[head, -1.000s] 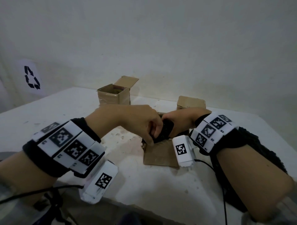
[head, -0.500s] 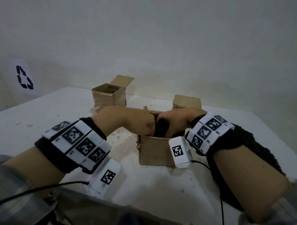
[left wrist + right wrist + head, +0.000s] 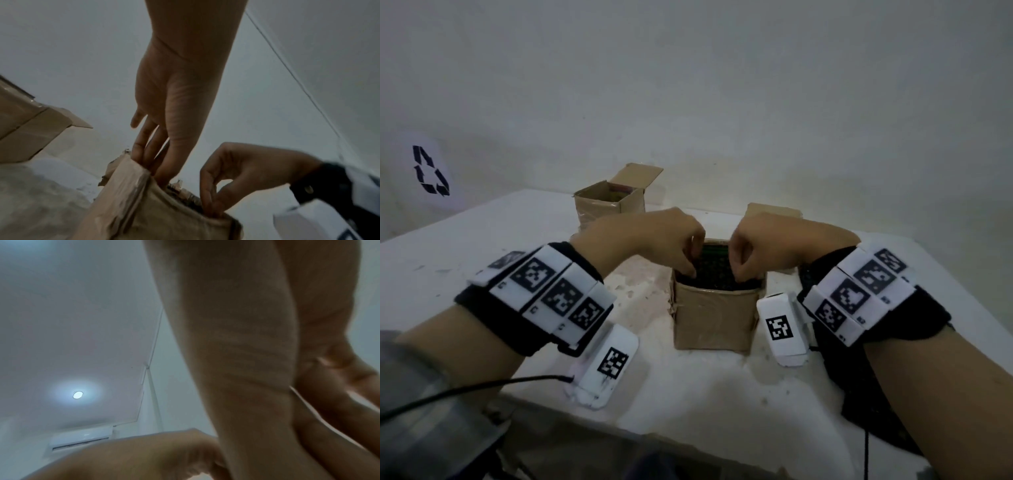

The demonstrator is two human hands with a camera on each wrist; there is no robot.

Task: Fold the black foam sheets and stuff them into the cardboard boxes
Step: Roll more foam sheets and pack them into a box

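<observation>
Both hands have their fingers pointing down into the nearest cardboard box: the left hand with straight fingers, the right hand with curled fingertips, both pressing the black foam, which fills the box to its rim, dark and bumpy. Three boxes stand on the white desk: this one, an open box behind left, another behind right.

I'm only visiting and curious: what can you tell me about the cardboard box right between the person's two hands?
The near cardboard box is small, brown and roughly cube-shaped, with tape and creases on its front wall and ragged top edges. It stands upright on the white table, open at the top, filled almost to the rim with black foam. The left hand and right hand both reach fingers down into its opening, onto the foam.
</observation>
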